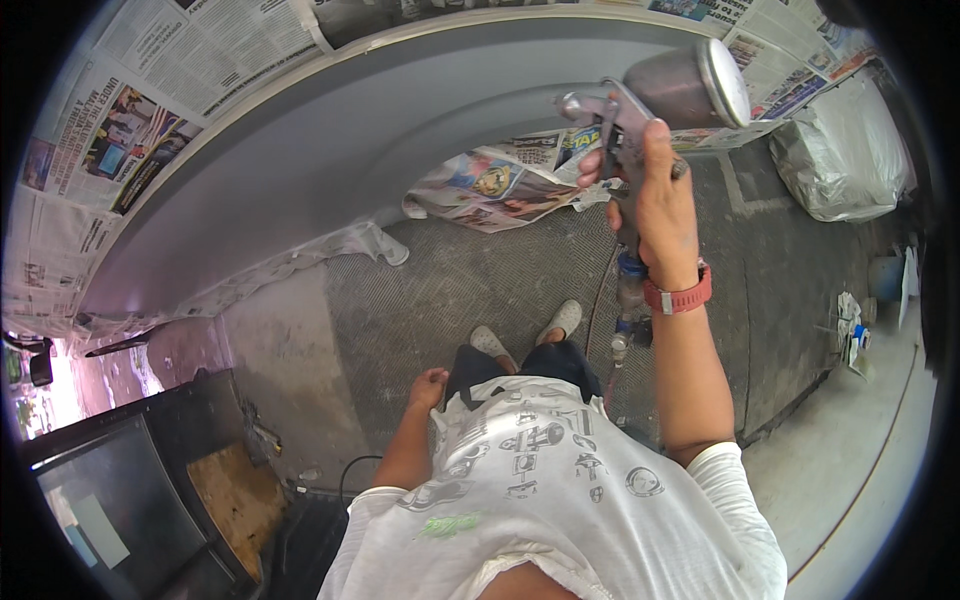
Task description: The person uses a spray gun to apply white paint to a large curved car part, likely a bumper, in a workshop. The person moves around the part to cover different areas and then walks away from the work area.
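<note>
My right hand (665, 215) is raised and wrapped round the handle of a spray gun (628, 140). A metal cup with a pale lid (690, 85) sits on the gun, tilted over to the right. Beneath the grip hangs a fitting with a blue-ringed bowl (631, 285), joined to a hose. The gun's nozzle faces left, close to a smooth grey vehicle panel (290, 140); no spray can be made out. Down beside my thigh, my left hand (430, 388) hangs loosely curled, with nothing seen in it.
Newspaper masking (200, 75) borders the panel, and more newspaper (510, 185) hangs below it. A plastic-wrapped bundle (845, 150) lies at the far right. Dark matting (450, 285) covers the floor under my feet. A black-framed screen-like object (115, 500) stands at the lower left.
</note>
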### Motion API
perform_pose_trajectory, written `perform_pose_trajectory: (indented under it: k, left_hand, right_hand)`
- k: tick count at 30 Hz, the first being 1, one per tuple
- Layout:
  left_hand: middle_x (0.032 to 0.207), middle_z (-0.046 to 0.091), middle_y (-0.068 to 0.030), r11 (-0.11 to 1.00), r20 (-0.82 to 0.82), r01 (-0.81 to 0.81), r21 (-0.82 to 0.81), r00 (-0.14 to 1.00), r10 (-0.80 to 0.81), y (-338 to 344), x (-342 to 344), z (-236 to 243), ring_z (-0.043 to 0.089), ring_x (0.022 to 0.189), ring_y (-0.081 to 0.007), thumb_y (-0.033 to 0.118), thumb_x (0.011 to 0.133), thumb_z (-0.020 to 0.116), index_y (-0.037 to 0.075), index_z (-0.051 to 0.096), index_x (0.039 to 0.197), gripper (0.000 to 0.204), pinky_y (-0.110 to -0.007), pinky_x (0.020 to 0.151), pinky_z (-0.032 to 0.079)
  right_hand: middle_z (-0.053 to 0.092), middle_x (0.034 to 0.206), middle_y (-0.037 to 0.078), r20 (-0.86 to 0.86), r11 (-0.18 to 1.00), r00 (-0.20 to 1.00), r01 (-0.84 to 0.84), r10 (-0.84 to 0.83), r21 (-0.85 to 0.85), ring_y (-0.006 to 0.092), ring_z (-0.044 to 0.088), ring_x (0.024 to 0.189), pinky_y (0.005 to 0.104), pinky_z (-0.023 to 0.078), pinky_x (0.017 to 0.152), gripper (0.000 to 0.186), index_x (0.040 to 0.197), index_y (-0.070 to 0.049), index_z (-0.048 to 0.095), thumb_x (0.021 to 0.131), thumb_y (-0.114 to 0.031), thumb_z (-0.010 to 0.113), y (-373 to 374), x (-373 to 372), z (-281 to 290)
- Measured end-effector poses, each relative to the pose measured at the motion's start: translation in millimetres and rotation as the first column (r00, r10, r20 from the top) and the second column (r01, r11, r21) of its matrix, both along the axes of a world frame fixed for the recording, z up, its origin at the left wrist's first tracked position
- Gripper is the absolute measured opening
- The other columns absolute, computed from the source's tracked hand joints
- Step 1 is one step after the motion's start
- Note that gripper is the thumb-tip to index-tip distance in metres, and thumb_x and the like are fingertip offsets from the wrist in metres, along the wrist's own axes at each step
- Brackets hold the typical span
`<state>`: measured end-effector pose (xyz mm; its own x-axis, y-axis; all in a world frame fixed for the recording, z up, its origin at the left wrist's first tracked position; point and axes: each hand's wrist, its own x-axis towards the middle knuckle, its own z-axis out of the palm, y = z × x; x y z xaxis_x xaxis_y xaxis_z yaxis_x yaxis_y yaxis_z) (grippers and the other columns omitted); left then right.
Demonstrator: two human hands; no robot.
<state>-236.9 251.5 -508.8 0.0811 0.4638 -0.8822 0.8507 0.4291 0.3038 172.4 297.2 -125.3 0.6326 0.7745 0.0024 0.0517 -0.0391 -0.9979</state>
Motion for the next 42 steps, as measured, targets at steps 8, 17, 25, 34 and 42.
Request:
perform_pose_trajectory:
  k: [8,17,25,34,42]
  left_hand:
    - [0.144,0.062,-0.0099,1.0,-0.014,0.005,-0.022,1.0,-0.005,12.9,19.4,29.3,0.058,0.134,-0.0274,0.037,0.102,0.064,0.014,0.064,0.14,0.044,-0.043,0.115,0.043]
    - [0.143,0.064,-0.0098,0.999,-0.029,0.038,-0.022,0.999,-0.038,11.0,22.0,30.8,0.06,0.132,-0.0266,0.036,0.103,0.063,0.014,0.063,0.141,0.044,-0.043,0.113,0.044]
    - [0.142,0.064,-0.0114,1.0,-0.006,0.002,-0.017,1.0,-0.002,10.5,25.1,35.0,0.06,0.132,-0.0284,0.037,0.103,0.064,0.013,0.063,0.14,0.045,-0.044,0.114,0.044]
    - [0.145,0.06,-0.0128,0.996,-0.009,0.09,0.005,0.996,-0.09,-0.3,-8.9,-1.9,0.057,0.135,-0.0302,0.038,0.102,0.064,0.012,0.065,0.138,0.045,-0.045,0.114,0.043]
    - [0.137,0.067,-0.013,0.999,0.011,-0.044,-0.009,0.999,0.044,0.8,4.8,28.2,0.065,0.124,-0.0277,0.033,0.101,0.067,0.01,0.064,0.139,0.045,-0.041,0.108,0.048]
  right_hand:
    - [0.074,0.093,0.011,0.012,0.972,0.973,0.231,-0.231,-0.047,0.0179,0.073,0.086,0.0236,0.041,0.044,0.068,0.139,-0.002,0.058,0.109,-0.058,0.034,-45.6,42.3,-9.7]
    - [0.074,0.103,0.007,0.013,0.996,0.999,0.053,-0.052,-0.066,0.0095,0.066,0.074,0.0222,0.046,0.047,0.058,0.139,-0.001,0.06,0.112,-0.048,0.037,-86.3,0.5,-50.2]
    - [0.07,0.085,0.005,-0.132,0.89,0.883,-0.456,0.45,-0.015,0.0131,0.066,0.08,0.0317,0.055,0.082,0.051,0.151,-0.004,0.052,0.11,-0.035,0.05,-54.1,-72.5,-43.8]
    - [0.07,0.083,0.006,-0.079,0.97,0.976,-0.211,0.203,-0.123,0.0127,0.066,0.079,0.0303,0.054,0.077,0.05,0.142,-0.002,0.061,0.109,-0.039,0.051,-39.8,-32.6,-49.9]
    - [0.073,0.091,0.008,0.075,0.969,0.972,0.23,-0.224,-0.092,0.0105,0.059,0.059,0.0246,0.046,0.048,0.062,0.131,0.001,0.065,0.11,-0.051,0.039,-74.5,46.0,-72.0]
